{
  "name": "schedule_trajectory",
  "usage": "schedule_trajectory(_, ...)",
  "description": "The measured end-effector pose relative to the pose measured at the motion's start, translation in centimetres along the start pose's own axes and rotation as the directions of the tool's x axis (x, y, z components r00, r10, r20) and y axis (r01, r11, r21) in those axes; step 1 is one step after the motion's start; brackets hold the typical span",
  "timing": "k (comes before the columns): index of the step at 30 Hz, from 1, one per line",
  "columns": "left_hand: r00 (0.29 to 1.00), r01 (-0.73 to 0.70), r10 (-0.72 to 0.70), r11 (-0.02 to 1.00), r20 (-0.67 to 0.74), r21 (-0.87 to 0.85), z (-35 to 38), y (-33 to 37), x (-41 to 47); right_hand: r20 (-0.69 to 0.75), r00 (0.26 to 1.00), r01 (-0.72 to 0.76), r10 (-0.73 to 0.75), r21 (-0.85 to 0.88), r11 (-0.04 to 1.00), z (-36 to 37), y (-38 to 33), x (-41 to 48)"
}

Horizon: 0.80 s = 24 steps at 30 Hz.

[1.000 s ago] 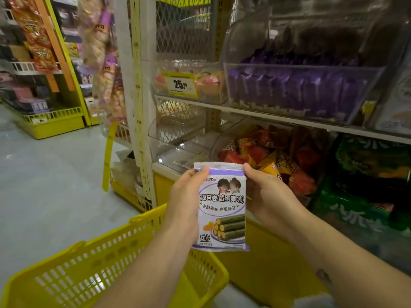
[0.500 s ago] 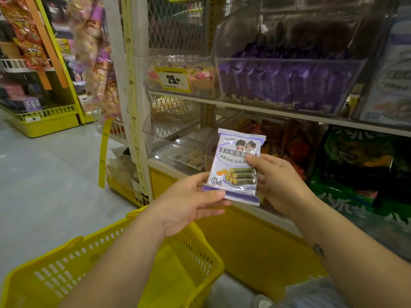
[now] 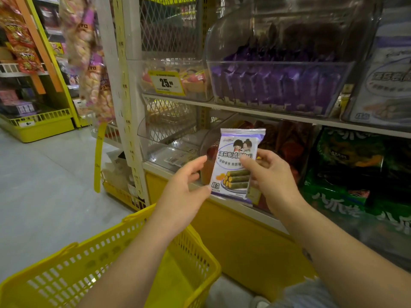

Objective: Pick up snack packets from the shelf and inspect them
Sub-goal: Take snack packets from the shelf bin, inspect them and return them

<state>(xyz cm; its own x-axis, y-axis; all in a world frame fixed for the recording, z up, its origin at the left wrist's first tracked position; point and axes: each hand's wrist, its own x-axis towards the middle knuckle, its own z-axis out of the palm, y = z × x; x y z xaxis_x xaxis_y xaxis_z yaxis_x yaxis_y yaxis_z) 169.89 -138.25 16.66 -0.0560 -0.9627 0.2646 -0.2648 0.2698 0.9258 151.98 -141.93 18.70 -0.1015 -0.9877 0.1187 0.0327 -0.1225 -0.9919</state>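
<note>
One white and lilac foil snack packet [image 3: 235, 165], printed with green rolls, is held upright in the air in front of the lower shelf. Two hands are at it. The right hand [image 3: 271, 178] has the grip, with the thumb laid across the printed front and the fingers curled behind the right edge. The left hand [image 3: 184, 192] is loose, its fingers nearly straight. Its thumb tip meets the packet's lower left edge, but I cannot tell whether it presses there.

Directly behind the packet, red and orange wrappers [image 3: 289, 143] fill one clear bin, which the packet partly covers. Right of the packet lie dark green bags [image 3: 347, 156], too overlapped to count. Above the packet, three clear bins stand on the white shelf board [image 3: 244, 110]. One sits behind a single yellow price tag [image 3: 167, 82] reading 25, one is crowded with purple wrappers [image 3: 266, 85], and one at the far right holds big pale bags. Below and left of the packet is one yellow plastic shopping basket [image 3: 106, 250], with the left forearm crossing over its rim. High to the left of the packet hang strips of pink-and-yellow sweets [image 3: 93, 63].
</note>
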Motion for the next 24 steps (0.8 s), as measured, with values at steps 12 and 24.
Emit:
schedule_trajectory(12, 0.983, 0.007, -0.075, 0.928, -0.168, -0.372, 0.5, -1.3, 0.5, 0.5, 0.831, 0.445, -0.244, -0.334, 0.831, 3.1, 1.0, -3.0)
schedule_trajectory(24, 0.996, 0.088, -0.066, 0.87, 0.061, -0.485, -0.4, -1.8, 0.5, 0.29, 0.957, 0.009, -0.004, -0.016, 1.0, 1.0, -0.1, -1.1)
